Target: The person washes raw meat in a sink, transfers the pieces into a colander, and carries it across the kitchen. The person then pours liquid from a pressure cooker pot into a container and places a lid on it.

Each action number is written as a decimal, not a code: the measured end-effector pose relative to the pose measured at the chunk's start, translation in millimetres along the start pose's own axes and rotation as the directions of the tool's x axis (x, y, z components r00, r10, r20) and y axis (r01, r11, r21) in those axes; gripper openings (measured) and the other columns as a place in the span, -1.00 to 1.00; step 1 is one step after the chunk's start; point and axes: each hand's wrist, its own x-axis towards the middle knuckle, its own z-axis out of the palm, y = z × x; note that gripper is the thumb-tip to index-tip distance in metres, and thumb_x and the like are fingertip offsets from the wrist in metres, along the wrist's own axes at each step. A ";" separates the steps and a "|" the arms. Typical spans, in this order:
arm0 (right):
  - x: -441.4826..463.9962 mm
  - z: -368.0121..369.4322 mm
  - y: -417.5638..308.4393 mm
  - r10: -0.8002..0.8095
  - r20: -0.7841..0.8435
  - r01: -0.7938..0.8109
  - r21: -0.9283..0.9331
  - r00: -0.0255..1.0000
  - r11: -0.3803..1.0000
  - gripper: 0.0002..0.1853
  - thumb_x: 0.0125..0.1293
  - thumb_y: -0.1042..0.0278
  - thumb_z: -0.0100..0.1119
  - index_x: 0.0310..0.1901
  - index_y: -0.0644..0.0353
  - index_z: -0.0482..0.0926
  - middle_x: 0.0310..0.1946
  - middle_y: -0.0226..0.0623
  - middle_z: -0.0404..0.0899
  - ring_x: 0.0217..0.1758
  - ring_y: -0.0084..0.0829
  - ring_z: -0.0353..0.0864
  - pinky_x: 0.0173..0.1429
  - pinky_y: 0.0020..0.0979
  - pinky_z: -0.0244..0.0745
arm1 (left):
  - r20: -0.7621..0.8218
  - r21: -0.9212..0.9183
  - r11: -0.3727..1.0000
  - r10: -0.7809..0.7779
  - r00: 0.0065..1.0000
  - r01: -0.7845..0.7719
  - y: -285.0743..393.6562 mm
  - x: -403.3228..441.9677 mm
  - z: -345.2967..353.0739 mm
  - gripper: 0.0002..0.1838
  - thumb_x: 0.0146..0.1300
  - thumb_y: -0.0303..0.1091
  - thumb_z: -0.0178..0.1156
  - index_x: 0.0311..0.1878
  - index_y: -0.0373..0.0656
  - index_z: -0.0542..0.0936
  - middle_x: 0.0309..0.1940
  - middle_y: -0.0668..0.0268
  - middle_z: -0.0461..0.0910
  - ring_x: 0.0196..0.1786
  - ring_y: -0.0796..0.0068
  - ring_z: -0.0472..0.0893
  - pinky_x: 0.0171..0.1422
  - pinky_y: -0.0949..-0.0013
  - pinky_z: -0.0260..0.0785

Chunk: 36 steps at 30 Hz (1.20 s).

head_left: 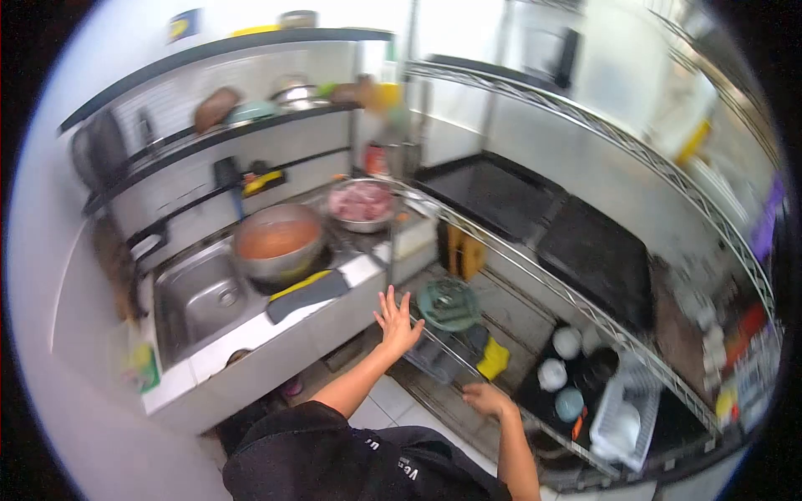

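My left hand (398,326) is raised with its fingers spread and holds nothing. It is nearest to the front edge of the wire rack and a green round basin (449,304) on the low shelf. My right hand (491,400) hangs lower, its fingers curled in, and nothing shows in it. Close by it on the shelf lies a yellow cloth-like item (494,358), next to a grey tray (434,361). On the counter to the left stand a large metal pot (280,242) with reddish-brown contents and a bowl of raw meat (361,203).
A steel sink (200,302) sits in the tiled counter, with a grey and yellow cloth (309,294) on its edge. The metal rack (543,288) holds dark trays (493,196), several cups (552,374) and a white dish rack (626,417). Shelves (242,127) with pans line the wall.
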 end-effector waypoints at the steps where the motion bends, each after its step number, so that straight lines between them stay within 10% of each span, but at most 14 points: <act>1: 8.6 3.3 -3.1 0.024 0.043 -0.028 0.086 0.999 0.996 -0.51 0.26 0.13 0.16 0.13 0.26 0.47 0.09 -0.13 0.53 0.13 -0.32 0.50 0.20 -0.35 0.36 | -0.057 0.018 0.999 -0.042 0.997 0.043 -16.9 1.3 -15.5 -0.16 0.00 -0.20 0.34 0.34 -0.14 0.18 0.44 -0.04 -0.28 0.46 -0.25 -0.34 0.28 -0.53 -0.27; 15: 57.7 26.3 -43.2 -0.038 0.221 0.012 0.118 0.975 0.993 -0.51 0.27 0.15 0.17 0.17 0.21 0.44 0.00 -0.08 0.57 0.06 -0.29 0.55 0.13 -0.36 0.41 | -0.273 0.125 0.904 -0.364 0.890 0.408 -138.7 -7.2 -93.3 -0.17 -0.02 -0.15 0.36 0.32 -0.13 0.21 0.43 -0.01 -0.26 0.46 -0.22 -0.31 0.27 -0.52 -0.19; 21: 44.7 32.5 -13.4 -0.077 0.151 0.066 0.080 0.986 0.995 -0.56 0.27 0.22 0.14 0.16 0.17 0.45 0.00 -0.09 0.57 0.06 -0.25 0.56 0.13 -0.32 0.43 | -0.206 0.132 0.987 -0.060 0.977 0.089 -86.2 2.8 -28.4 -0.34 0.02 -0.24 0.32 0.21 -0.18 0.36 0.37 -0.05 0.04 0.42 -0.13 0.01 0.30 -0.29 0.05; 23: 29.2 30.2 -18.4 -0.018 0.132 -0.007 0.187 0.991 0.982 -0.59 0.28 0.27 0.11 0.15 0.15 0.47 0.01 -0.11 0.57 0.06 -0.27 0.56 0.14 -0.34 0.42 | 0.227 -0.299 0.951 0.151 0.962 -0.078 -65.1 3.3 -9.5 -0.59 0.08 -0.34 0.25 0.02 -0.20 0.53 0.10 0.01 0.45 0.18 0.06 0.43 0.22 0.11 0.29; 24: 17.8 27.1 -25.4 0.004 0.109 -0.026 0.206 0.994 0.978 -0.59 0.28 0.27 0.11 0.15 0.15 0.47 0.01 -0.11 0.57 0.06 -0.27 0.56 0.14 -0.34 0.42 | 0.165 -0.342 0.919 0.264 0.950 -0.196 -43.1 -4.3 -4.1 -0.78 0.12 -0.40 0.20 -0.15 -0.20 0.62 -0.24 0.16 0.63 -0.11 0.17 0.59 0.06 0.35 0.40; 32: -43.2 16.9 -8.3 0.117 -0.035 -0.109 0.186 0.992 0.976 -0.58 0.29 0.19 0.14 0.15 0.13 0.47 -0.08 -0.16 0.62 -0.06 -0.41 0.55 0.08 -0.37 0.42 | 0.338 -0.408 0.821 0.542 0.770 -0.399 55.2 -23.1 44.7 -0.81 0.13 -0.20 0.26 -0.39 -0.09 0.55 -0.38 0.33 0.60 -0.15 0.27 0.59 0.36 -0.25 -0.05; 36: -66.5 0.4 -30.6 0.194 -0.057 -0.167 0.319 0.979 0.933 -0.56 0.28 0.16 0.13 0.14 0.17 0.47 -0.03 -0.05 0.58 0.04 -0.24 0.56 0.12 -0.31 0.42 | 0.333 -0.496 0.749 0.631 0.701 -0.439 91.4 -32.0 43.6 -0.82 0.14 -0.21 0.26 -0.36 -0.10 0.54 -0.36 0.33 0.59 -0.15 0.28 0.59 0.35 -0.18 0.01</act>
